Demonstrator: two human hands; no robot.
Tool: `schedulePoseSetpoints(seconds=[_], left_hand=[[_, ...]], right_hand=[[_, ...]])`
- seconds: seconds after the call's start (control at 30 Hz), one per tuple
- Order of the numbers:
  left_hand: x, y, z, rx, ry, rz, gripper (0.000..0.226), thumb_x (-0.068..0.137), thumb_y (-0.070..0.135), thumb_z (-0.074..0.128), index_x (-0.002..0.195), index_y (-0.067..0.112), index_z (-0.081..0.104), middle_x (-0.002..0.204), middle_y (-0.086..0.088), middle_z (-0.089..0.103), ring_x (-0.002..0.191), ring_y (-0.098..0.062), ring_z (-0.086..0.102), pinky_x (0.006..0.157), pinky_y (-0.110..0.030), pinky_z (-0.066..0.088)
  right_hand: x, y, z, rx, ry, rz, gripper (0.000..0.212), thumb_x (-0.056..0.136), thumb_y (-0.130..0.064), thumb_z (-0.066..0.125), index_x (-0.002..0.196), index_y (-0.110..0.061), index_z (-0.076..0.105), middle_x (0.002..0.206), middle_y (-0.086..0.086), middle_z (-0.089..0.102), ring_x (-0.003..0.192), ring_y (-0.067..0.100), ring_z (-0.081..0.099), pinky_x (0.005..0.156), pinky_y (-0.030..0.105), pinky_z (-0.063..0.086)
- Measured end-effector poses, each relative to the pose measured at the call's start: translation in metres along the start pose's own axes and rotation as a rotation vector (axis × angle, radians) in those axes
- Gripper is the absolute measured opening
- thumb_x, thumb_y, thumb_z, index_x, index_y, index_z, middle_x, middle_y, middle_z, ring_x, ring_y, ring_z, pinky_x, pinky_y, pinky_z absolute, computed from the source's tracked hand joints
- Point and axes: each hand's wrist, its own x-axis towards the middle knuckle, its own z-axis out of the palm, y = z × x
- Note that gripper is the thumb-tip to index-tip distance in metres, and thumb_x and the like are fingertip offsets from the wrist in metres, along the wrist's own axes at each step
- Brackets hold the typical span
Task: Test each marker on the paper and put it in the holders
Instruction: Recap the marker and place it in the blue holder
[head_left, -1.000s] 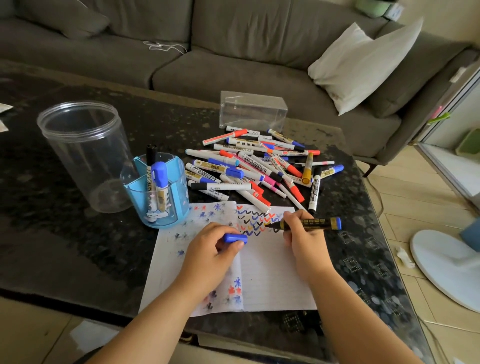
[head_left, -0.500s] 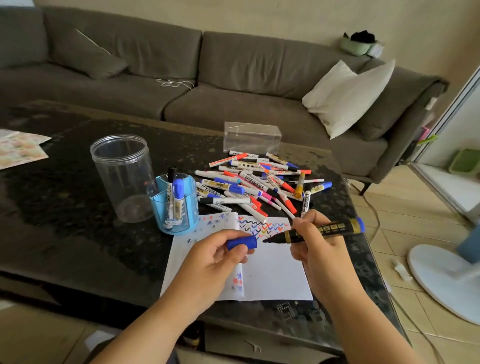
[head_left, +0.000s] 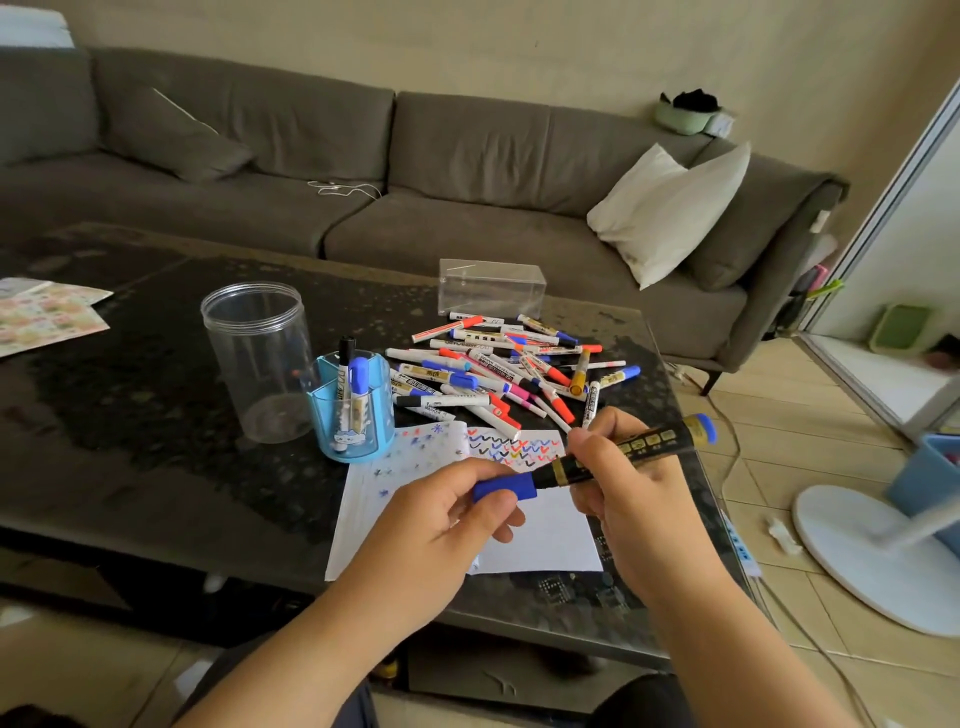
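Note:
My right hand (head_left: 628, 483) grips a black-and-gold marker (head_left: 639, 449) with a blue end, held above the paper (head_left: 540, 540). My left hand (head_left: 441, 525) pinches its blue cap (head_left: 504, 488), which sits on the marker's tip. The paper lies on the dark table, covered with coloured check marks and star doodles. A blue divided holder (head_left: 358, 415) stands left of the paper with two markers upright in it. Beside it is a clear round jar (head_left: 257, 358), nothing in it. A pile of several markers (head_left: 514, 369) lies behind the paper.
A clear rectangular box (head_left: 491, 288) stands behind the pile. Sticker sheets (head_left: 41, 317) lie at the table's far left. A grey sofa with a white pillow (head_left: 670, 208) runs behind the table. A white fan base (head_left: 878, 556) and cables sit on the floor at right.
My right hand lifted the marker off the paper. My left hand brought the blue cap up to its tip; the cap is now on the marker.

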Motion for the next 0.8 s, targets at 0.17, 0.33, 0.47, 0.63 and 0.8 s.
schedulePoseSetpoints(seconds=[0.17,0.33,0.47,0.63,0.8], left_hand=[[-0.006,0.014,0.0,0.136,-0.038,0.096,0.025,0.078,0.054,0.036,0.092,0.041,0.052,0.08,0.024,0.062,0.074,0.003,0.057,0.068,-0.007,0.041],[-0.01,0.025,-0.001,0.201,0.025,0.152,0.025,0.075,0.055,0.035,0.088,0.041,0.051,0.068,0.009,0.058,0.074,-0.005,0.055,0.063,-0.018,0.044],[-0.004,0.017,-0.011,0.241,-0.001,0.1,0.01,0.088,0.044,0.045,0.086,0.038,0.053,0.066,0.009,0.059,0.072,-0.002,0.057,0.062,-0.014,0.044],[0.012,-0.008,-0.036,0.27,0.13,-0.043,0.006,0.088,0.031,0.059,0.087,0.028,0.065,0.069,0.007,0.063,0.069,-0.005,0.059,0.062,-0.014,0.045],[0.011,-0.031,-0.072,0.392,0.264,-0.165,0.012,0.085,0.032,0.065,0.09,0.021,0.067,0.081,0.005,0.067,0.076,-0.008,0.062,0.062,-0.015,0.046]], right_hand=[[-0.009,-0.007,0.013,-0.025,0.03,-0.04,0.037,0.086,-0.014,0.06,0.053,-0.019,0.045,0.049,0.0,0.037,0.044,0.01,0.033,0.044,0.021,0.031],[-0.018,-0.002,0.029,0.289,0.106,0.049,0.035,0.084,-0.007,0.051,0.058,-0.015,0.029,0.056,0.003,0.023,0.052,0.017,0.019,0.046,0.027,0.021],[-0.013,0.003,0.034,0.305,0.067,0.179,0.034,0.091,-0.007,0.05,0.062,-0.017,0.035,0.053,0.001,0.024,0.053,0.016,0.016,0.048,0.026,0.024],[-0.003,0.023,0.037,0.281,-0.007,0.462,0.03,0.081,-0.042,0.06,0.083,-0.013,0.053,0.055,0.001,0.042,0.047,0.008,0.033,0.046,0.019,0.034],[0.015,0.043,0.033,-0.582,0.084,0.186,0.031,0.087,-0.037,0.063,0.115,-0.026,0.056,0.071,-0.002,0.053,0.06,0.009,0.047,0.06,0.024,0.043]])
